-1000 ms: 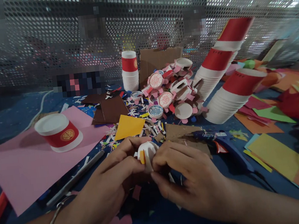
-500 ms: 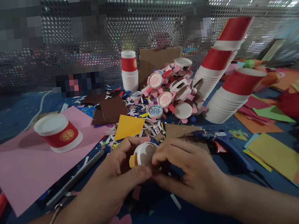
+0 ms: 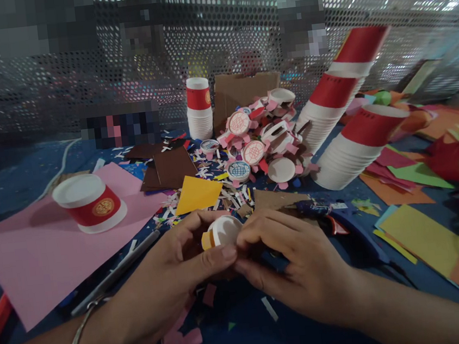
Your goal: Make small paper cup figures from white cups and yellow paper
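Note:
Between my hands is a white round cup base (image 3: pixel 226 230), shallow and rimmed, with a yellow paper tab (image 3: pixel 207 240) sticking out on its left side. My left hand (image 3: pixel 181 259) is closed around it from the left, thumb along the front edge. The fingers of my right hand (image 3: pixel 291 258) pinch at its right edge; the fingertips hide that spot, so any small piece there cannot be made out. Just beyond my hands lies a yellow paper square (image 3: pixel 198 194). A blue hot glue gun (image 3: pixel 355 235) rests to the right of my right hand.
Behind stands a pile of tabbed cup bases (image 3: pixel 251 148). Stacked red-and-white paper cups (image 3: pixel 357 136) lean at the right; another cup stack (image 3: pixel 199 109) stands upright. At left, a cup (image 3: pixel 97 205) sits on pink paper (image 3: pixel 50 256). Paper sheets (image 3: pixel 428 233) lie far right.
The cup base has shifted slightly right and up in my hands, and my left thumb has slid a little further along its edge. Both hands keep their hold.

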Demonstrator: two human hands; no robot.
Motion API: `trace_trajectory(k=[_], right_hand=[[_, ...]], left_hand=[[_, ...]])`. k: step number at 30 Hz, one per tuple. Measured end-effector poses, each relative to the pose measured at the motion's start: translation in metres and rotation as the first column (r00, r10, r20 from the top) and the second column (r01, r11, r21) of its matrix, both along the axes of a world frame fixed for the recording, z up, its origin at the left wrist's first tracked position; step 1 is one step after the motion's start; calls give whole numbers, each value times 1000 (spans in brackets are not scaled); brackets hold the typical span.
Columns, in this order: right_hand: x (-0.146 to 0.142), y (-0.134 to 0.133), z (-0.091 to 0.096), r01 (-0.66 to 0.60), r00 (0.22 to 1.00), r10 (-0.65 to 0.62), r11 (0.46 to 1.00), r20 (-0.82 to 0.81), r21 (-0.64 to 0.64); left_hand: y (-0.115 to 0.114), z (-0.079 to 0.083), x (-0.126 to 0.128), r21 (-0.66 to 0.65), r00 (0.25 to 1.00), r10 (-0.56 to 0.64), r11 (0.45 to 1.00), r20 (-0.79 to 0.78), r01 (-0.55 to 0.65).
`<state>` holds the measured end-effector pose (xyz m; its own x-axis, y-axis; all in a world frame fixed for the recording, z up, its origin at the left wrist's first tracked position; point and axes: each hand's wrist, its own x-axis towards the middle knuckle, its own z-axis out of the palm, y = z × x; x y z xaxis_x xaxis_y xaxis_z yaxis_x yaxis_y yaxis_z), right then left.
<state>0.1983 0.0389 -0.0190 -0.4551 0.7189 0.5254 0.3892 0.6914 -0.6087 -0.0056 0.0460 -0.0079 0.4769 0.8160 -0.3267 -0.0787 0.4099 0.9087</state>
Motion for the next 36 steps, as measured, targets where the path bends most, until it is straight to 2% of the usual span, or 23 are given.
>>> trace_trajectory(k=[3, 14, 25, 31, 36], right_hand=[[1, 1, 1, 7, 1000, -6, 1000, -20, 21], [2, 3, 1, -56, 998, 57, 998, -23, 30], [3, 2, 0, 63, 995, -59, 997, -84, 40], [2, 4, -1, 95, 993, -92, 995, -79, 36], [2, 2, 0, 111, 991, -109, 993, -76, 35]], left_hand=[[1, 0, 1, 22, 1000, -8, 1000, 7, 8], [3, -4, 0, -60, 998, 26, 998, 58, -22], [9, -2, 3, -154, 977, 192, 972, 94, -177], [12, -2, 1, -172, 972, 160, 976, 173, -130], [12, -1, 0, -187, 971, 164, 974, 173, -131]])
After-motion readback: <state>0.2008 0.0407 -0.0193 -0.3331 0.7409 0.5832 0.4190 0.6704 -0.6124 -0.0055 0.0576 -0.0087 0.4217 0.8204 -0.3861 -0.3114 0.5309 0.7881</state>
